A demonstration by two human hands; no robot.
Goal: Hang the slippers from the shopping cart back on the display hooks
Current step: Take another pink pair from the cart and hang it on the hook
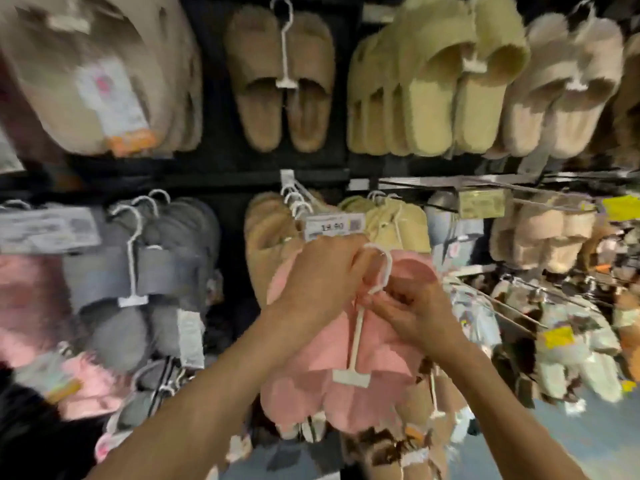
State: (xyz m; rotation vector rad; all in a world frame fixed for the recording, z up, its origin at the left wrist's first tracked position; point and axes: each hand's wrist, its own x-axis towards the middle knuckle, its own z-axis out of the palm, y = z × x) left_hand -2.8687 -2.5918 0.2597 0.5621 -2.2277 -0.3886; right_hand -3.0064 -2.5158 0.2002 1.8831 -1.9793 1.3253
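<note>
A pair of pink fluffy slippers [346,355] on a white plastic hanger [356,341] is held up in front of the display wall. My left hand [318,278] grips the hanger's hook loop [382,268] near its top. My right hand [412,313] pinches the hanger stem just below the loop, against the slippers. A display hook [301,199] with a price tag [334,226] sticks out just above my hands, carrying tan slippers [266,237]. The shopping cart is out of view.
Rows of hanging slippers fill the wall: beige [97,74], brown [280,84] and cream [436,84] above, grey [138,271] at left, fluffy tan [547,233] at right. Metal hooks with yellow tags [620,207] jut out at right. More pink slippers [27,306] hang far left.
</note>
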